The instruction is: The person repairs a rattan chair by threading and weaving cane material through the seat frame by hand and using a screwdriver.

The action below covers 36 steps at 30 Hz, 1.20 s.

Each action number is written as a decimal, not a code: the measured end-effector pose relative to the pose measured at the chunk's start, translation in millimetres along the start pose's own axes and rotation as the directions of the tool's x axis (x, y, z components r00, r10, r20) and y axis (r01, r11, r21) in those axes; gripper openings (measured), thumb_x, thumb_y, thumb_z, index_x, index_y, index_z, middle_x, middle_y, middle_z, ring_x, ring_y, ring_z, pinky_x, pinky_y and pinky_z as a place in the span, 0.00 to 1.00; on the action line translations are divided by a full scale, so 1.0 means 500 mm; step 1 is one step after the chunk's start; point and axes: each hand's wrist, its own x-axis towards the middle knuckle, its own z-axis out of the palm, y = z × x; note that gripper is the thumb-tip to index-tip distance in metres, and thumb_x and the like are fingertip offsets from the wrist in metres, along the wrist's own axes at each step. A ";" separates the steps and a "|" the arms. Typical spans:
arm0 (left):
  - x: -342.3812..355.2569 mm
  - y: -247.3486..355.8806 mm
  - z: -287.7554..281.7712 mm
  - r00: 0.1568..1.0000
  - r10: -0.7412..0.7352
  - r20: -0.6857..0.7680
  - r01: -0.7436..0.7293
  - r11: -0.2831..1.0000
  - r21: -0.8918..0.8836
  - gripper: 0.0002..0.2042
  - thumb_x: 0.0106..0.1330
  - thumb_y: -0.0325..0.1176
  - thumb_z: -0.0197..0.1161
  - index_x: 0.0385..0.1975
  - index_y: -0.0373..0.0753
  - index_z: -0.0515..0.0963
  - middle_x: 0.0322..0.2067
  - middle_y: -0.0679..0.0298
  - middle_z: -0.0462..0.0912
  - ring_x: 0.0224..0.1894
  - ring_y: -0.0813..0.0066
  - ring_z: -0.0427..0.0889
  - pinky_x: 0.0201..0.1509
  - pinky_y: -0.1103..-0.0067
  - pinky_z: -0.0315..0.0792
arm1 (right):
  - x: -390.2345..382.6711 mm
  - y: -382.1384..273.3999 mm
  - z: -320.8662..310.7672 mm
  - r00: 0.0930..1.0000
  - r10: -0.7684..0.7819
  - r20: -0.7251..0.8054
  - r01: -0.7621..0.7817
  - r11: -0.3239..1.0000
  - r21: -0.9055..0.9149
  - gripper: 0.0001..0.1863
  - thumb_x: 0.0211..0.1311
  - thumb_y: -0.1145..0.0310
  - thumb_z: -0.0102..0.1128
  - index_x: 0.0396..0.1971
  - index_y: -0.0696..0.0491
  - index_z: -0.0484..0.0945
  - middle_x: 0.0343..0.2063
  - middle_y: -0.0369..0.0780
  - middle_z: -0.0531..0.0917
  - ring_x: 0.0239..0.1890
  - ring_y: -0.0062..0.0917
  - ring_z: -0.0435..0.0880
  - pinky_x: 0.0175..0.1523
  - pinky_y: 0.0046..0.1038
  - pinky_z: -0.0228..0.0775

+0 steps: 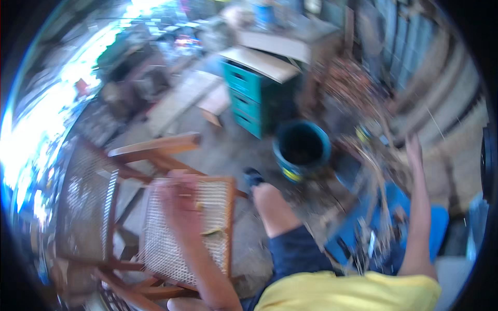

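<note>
My left hand (pixel 179 197), smeared by motion, is over the woven cane seat (pixel 168 254) of a wooden armchair (pixel 155 147). Whether its fingers hold anything is too blurred to see. A small yellowish strip (pixel 212 231) lies on the seat near my wrist. Far out to the right, my right arm is stretched forward, with my right hand (pixel 414 147) near a tangle of pale, thin cane-like strands (pixel 381 207). Its fingers are blurred too, and I cannot make out their grip.
A dark teal bucket (pixel 278 150) stands on the floor beyond my leg. Behind it is a stack of green crates (pixel 244 98) topped by a board (pixel 262 63). A blue plastic surface (pixel 438 223) lies under the strands. Wooden planks (pixel 181 101) and clutter are farther back.
</note>
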 end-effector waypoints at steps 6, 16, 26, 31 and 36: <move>-0.072 -0.109 0.013 0.958 -0.104 0.268 0.092 0.994 0.057 0.08 0.77 0.36 0.56 0.46 0.40 0.77 0.44 0.59 0.82 0.45 0.65 0.83 0.55 0.69 0.78 | -0.304 0.230 0.166 0.911 0.382 0.154 -0.310 0.882 -0.356 0.29 0.60 0.62 0.66 0.59 0.61 0.76 0.57 0.59 0.78 0.64 0.47 0.75 0.68 0.43 0.65; -0.123 -0.269 -0.005 0.899 -0.400 0.177 0.413 0.910 -0.043 0.11 0.79 0.38 0.54 0.51 0.39 0.75 0.43 0.61 0.84 0.47 0.70 0.85 0.56 0.72 0.80 | -0.310 0.126 0.188 0.723 0.690 0.013 -0.536 0.574 -0.619 0.44 0.59 0.62 0.70 0.73 0.52 0.56 0.70 0.52 0.62 0.67 0.51 0.70 0.70 0.46 0.66; -0.110 -0.265 -0.123 0.973 -0.232 0.018 0.230 0.972 0.055 0.10 0.79 0.38 0.55 0.51 0.42 0.75 0.48 0.58 0.84 0.50 0.67 0.84 0.59 0.68 0.78 | -0.267 -0.035 0.223 0.740 0.671 0.046 -0.544 0.637 -0.546 0.46 0.60 0.55 0.71 0.73 0.51 0.55 0.71 0.52 0.62 0.66 0.48 0.69 0.68 0.46 0.66; -0.094 -0.293 -0.071 0.980 -0.184 0.071 0.192 0.973 -0.127 0.10 0.78 0.38 0.56 0.49 0.40 0.74 0.47 0.61 0.83 0.48 0.72 0.84 0.57 0.74 0.78 | -0.257 -0.005 0.209 0.818 0.576 0.002 -0.501 0.714 -0.490 0.44 0.60 0.56 0.71 0.72 0.51 0.57 0.70 0.51 0.63 0.65 0.47 0.69 0.67 0.46 0.66; -0.093 -0.299 -0.092 0.960 -0.226 0.168 0.213 0.973 0.088 0.07 0.80 0.34 0.51 0.50 0.40 0.73 0.47 0.63 0.81 0.51 0.75 0.82 0.60 0.77 0.77 | -0.239 -0.063 0.252 0.878 0.477 0.046 -0.412 0.800 -0.436 0.43 0.60 0.56 0.70 0.71 0.51 0.58 0.69 0.50 0.64 0.64 0.46 0.70 0.65 0.46 0.66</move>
